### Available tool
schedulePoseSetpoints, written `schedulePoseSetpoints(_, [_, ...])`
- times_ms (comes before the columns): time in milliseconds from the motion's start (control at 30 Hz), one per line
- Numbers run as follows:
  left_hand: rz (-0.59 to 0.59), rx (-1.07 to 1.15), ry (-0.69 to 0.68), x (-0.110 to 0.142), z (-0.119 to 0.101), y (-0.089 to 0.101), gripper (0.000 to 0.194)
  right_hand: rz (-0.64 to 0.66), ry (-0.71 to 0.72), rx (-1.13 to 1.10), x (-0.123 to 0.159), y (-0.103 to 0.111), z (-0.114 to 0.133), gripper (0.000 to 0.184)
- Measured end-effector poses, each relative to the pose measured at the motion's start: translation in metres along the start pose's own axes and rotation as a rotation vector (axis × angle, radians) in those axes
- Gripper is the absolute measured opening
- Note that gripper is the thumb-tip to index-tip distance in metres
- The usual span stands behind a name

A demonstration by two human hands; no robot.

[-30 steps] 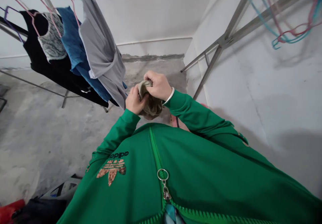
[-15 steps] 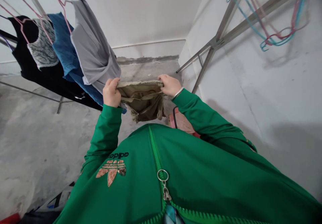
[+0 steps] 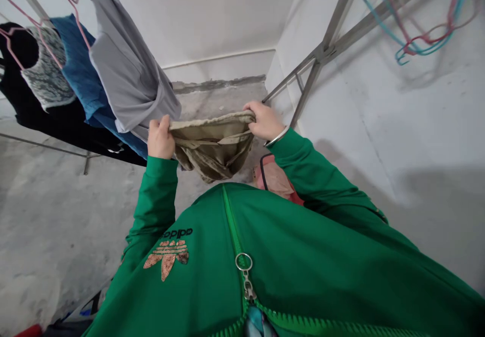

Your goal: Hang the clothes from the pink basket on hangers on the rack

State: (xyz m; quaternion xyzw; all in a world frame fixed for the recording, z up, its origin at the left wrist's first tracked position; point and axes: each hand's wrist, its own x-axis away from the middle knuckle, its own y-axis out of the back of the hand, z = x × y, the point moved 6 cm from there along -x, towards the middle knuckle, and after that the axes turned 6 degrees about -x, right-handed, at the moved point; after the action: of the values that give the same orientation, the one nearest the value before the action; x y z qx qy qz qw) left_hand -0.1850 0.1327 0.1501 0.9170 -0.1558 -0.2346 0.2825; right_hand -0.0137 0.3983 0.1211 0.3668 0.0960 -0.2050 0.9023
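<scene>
A khaki garment (image 3: 214, 145), which looks like shorts, hangs stretched between my two hands in front of my green jacket (image 3: 212, 236). My left hand (image 3: 161, 139) is closed on one end of its waistband. At the other end my right hand (image 3: 265, 121), with a silver bracelet at the wrist, grips the same band between thumb and fingers. The waist opening faces up toward me, and the lower cloth droops in folds. Just beyond my left hand hangs a grey garment (image 3: 129, 69), its lower edge close to the fingers.
A blue garment (image 3: 81, 69), a grey patterned top (image 3: 49, 69) and black clothing (image 3: 22, 94) hang on pink hangers at left. Blue and pink hangers (image 3: 424, 46) dangle from a metal rack (image 3: 322, 54) at right. A pink item (image 3: 278, 178) is on the floor under my right arm.
My hands have moved farther apart, pulling the khaki waistband wider; the right hand went right and slightly up. The hanging clothes have shifted left in view.
</scene>
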Motion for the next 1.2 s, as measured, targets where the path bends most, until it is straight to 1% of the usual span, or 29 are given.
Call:
schedulePoseSetpoints(33, [-0.036, 0.056, 0.033, 0.001, 0.001, -0.003, 0.032, 0.008, -0.014, -0.009, 0.002, -0.004, 0.002, 0.045])
schedulePoseSetpoints(100, [-0.069, 0.162, 0.077, 0.004, 0.001, -0.012, 0.025, 0.012, -0.047, -0.035, 0.006, -0.014, 0.006, 0.045])
schedulePoseSetpoints(167, [-0.076, 0.290, 0.145, 0.009, 0.001, -0.021, 0.025, 0.024, -0.098, -0.064, 0.010, -0.025, 0.008, 0.044])
schedulePoseSetpoints(200, [-0.058, 0.348, 0.186, 0.012, 0.000, -0.024, 0.027, 0.039, -0.131, -0.080, 0.012, -0.029, 0.007, 0.044])
schedulePoseSetpoints(233, [0.007, 0.424, 0.271, 0.015, 0.001, -0.031, 0.030, 0.039, -0.164, -0.102, 0.013, -0.032, 0.004, 0.043])
schedulePoseSetpoints(267, [0.089, 0.466, 0.356, 0.019, 0.002, -0.037, 0.036, 0.006, -0.192, -0.128, 0.012, -0.031, 0.001, 0.043])
schedulePoseSetpoints(300, [0.185, 0.470, 0.412, 0.024, 0.001, -0.042, 0.040, -0.053, -0.212, -0.148, 0.011, -0.027, -0.004, 0.043])
schedulePoseSetpoints(333, [0.295, 0.457, 0.440, 0.028, -0.001, -0.047, 0.043, -0.102, -0.231, -0.160, 0.011, -0.023, -0.010, 0.043])
schedulePoseSetpoints(367, [0.388, 0.414, 0.443, 0.032, -0.003, -0.051, 0.043, -0.113, -0.250, -0.162, 0.009, -0.019, -0.016, 0.043])
schedulePoseSetpoints(400, [0.460, 0.358, 0.418, 0.035, -0.007, -0.053, 0.039, -0.080, -0.269, -0.157, 0.008, -0.017, -0.022, 0.043])
schedulePoseSetpoints(433, [0.513, 0.303, 0.380, 0.037, -0.011, -0.055, 0.034, -0.010, -0.288, -0.150, 0.007, -0.016, -0.027, 0.042])
schedulePoseSetpoints(500, [0.574, 0.210, 0.297, 0.042, -0.019, -0.060, 0.027, 0.170, -0.298, -0.156, 0.006, -0.015, -0.033, 0.040])
schedulePoseSetpoints(533, [0.590, 0.181, 0.265, 0.044, -0.023, -0.062, 0.027, 0.225, -0.277, -0.174, 0.004, -0.010, -0.033, 0.040])
schedulePoseSetpoints(567, [0.602, 0.161, 0.242, 0.046, -0.026, -0.065, 0.029, 0.229, -0.245, -0.194, 0.001, -0.001, -0.033, 0.039])
schedulePoseSetpoints(600, [0.606, 0.148, 0.224, 0.048, -0.029, -0.068, 0.031, 0.178, -0.208, -0.203, -0.005, 0.014, -0.031, 0.037])
schedulePoseSetpoints(633, [0.609, 0.140, 0.207, 0.050, -0.030, -0.071, 0.032, 0.090, -0.173, -0.192, -0.011, 0.035, -0.030, 0.033])
schedulePoseSetpoints(667, [0.611, 0.133, 0.196, 0.052, -0.031, -0.074, 0.034, -0.032, -0.142, -0.156, -0.018, 0.061, -0.028, 0.029])
schedulePoseSetpoints(700, [0.612, 0.130, 0.190, 0.054, -0.031, -0.076, 0.035, -0.177, -0.123, -0.091, -0.024, 0.092, -0.028, 0.025])
schedulePoseSetpoints(767, [0.620, 0.131, 0.199, 0.056, -0.030, -0.079, 0.039, -0.443, -0.110, 0.112, -0.033, 0.156, -0.025, 0.021])
schedulePoseSetpoints(800, [0.623, 0.140, 0.213, 0.058, -0.029, -0.081, 0.041, -0.554, -0.125, 0.243, -0.036, 0.187, -0.024, 0.022])
schedulePoseSetpoints(833, [0.624, 0.153, 0.229, 0.059, -0.027, -0.081, 0.043, -0.634, -0.157, 0.391, -0.038, 0.215, -0.024, 0.023])
schedulePoseSetpoints(867, [0.620, 0.168, 0.242, 0.060, -0.026, -0.082, 0.044, -0.682, -0.203, 0.527, -0.040, 0.238, -0.024, 0.024])
schedulePoseSetpoints(900, [0.615, 0.185, 0.252, 0.060, -0.025, -0.082, 0.045, -0.695, -0.256, 0.643, -0.043, 0.258, -0.027, 0.028])
schedulePoseSetpoints(933, [0.609, 0.200, 0.259, 0.061, -0.024, -0.083, 0.045, -0.687, -0.310, 0.744, -0.046, 0.273, -0.030, 0.031])
schedulePoseSetpoints(1000, [0.605, 0.225, 0.270, 0.063, -0.023, -0.084, 0.045, -0.636, -0.403, 0.888, -0.052, 0.293, -0.038, 0.036])
schedulePoseSetpoints(1100, [0.618, 0.238, 0.283, 0.065, -0.023, -0.087, 0.045, -0.568, -0.482, 0.990, -0.060, 0.305, -0.051, 0.035])
schedulePoseSetpoints(1200, [0.606, 0.251, 0.279, 0.066, -0.025, -0.088, 0.044, -0.537, -0.504, 0.978, -0.070, 0.312, -0.063, 0.034])
